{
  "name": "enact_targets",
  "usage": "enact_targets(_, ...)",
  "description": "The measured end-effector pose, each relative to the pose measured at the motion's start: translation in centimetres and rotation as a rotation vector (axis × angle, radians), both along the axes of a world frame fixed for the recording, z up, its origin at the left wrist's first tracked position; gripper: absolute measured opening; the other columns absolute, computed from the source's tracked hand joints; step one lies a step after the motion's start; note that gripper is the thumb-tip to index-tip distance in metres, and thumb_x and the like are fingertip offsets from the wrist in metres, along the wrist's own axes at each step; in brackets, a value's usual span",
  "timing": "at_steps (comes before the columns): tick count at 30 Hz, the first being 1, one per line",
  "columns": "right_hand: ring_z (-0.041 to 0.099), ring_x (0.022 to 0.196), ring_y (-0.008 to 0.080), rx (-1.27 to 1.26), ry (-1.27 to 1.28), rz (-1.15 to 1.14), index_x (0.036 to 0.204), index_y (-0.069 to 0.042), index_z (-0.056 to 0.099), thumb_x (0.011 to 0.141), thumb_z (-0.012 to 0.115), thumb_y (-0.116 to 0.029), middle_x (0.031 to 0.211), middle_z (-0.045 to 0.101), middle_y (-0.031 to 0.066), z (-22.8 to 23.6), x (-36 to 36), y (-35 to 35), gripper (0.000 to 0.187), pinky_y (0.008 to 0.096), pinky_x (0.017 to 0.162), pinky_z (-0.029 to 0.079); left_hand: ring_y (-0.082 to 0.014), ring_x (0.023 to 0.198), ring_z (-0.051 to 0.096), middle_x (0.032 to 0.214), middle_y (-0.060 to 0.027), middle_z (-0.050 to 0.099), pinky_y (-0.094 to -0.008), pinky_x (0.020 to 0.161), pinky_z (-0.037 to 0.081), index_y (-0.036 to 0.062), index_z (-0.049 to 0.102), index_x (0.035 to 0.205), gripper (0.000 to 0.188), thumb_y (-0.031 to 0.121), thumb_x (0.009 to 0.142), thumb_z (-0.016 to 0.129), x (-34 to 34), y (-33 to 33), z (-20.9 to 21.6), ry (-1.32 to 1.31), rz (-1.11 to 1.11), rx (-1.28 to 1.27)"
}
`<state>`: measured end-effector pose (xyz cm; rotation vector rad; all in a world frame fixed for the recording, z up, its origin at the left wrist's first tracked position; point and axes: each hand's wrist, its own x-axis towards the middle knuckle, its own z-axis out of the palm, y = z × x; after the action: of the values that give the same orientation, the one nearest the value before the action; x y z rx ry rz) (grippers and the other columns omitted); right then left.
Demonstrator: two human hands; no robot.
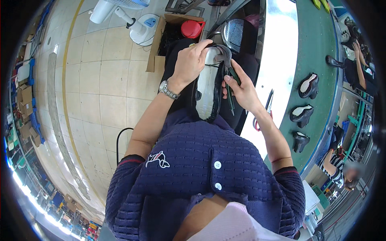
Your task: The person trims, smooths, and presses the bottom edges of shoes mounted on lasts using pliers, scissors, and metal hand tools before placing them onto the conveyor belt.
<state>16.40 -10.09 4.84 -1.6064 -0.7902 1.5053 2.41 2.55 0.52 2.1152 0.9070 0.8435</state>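
A black shoe upper on its last (207, 90) lies bottom up across my lap, its pale underside showing. My left hand (190, 64), with a watch at the wrist, is closed on the far end of the shoe, fingers bent at its rim. In my right hand (244, 92) is a pair of pincers (226, 55) with dark green handles. Their curved metal jaws are at the far right edge of the shoe, near my left fingertips. Whether the jaws grip the edge I cannot tell. Part of the handles is hidden by my right fingers.
Right of my legs runs a shiny metal bench top (277, 52) with red-handled scissors (268, 110). Beyond it, a green conveyor (317, 44) carries several black shoes (309, 85). A cardboard box (158, 48) and a white fan (144, 30) stand ahead left. Other people are at far right.
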Motion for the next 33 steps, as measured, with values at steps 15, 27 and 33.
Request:
enact_targets(15,0.064,0.064,0.0272,0.205,-0.79,0.256,0.137,-0.011,0.029,0.086,0.052,-0.01,0.07,0.061,0.017,6.6,2.0,4.1,0.056,0.0377,0.061,0.051,-0.0264,0.09,0.062,0.107,-0.0133,0.062,-0.0353,0.077,0.05,0.003,0.059,0.104,0.026,-0.002,0.079,0.053,-0.6,0.6,-1.3,0.12,-0.138,0.176)
enact_targets(27,0.06,0.066,0.0404,0.472,-0.977,-0.002,0.136,-0.013,0.031,0.084,0.055,-0.008,0.072,0.06,0.0216,2.6,-0.3,3.9,0.058,0.0447,0.057,0.047,-0.0294,0.084,0.063,0.1,-0.0132,0.064,-0.0347,0.071,0.051,0.0031,0.054,0.104,0.02,0.002,0.084,0.052,-0.4,0.5,-1.4,0.028,-0.109,0.081)
enact_targets(33,0.061,0.066,0.0382,0.393,-1.078,0.356,0.136,-0.016,0.031,0.083,0.055,-0.011,0.067,0.06,0.0211,2.8,2.2,4.0,0.058,0.0476,0.063,0.048,-0.0216,0.09,0.065,0.11,-0.0148,0.062,-0.0289,0.075,0.05,0.0019,0.049,0.109,0.023,0.01,0.088,0.054,-1.4,1.0,-0.8,-0.063,-0.071,-0.314)
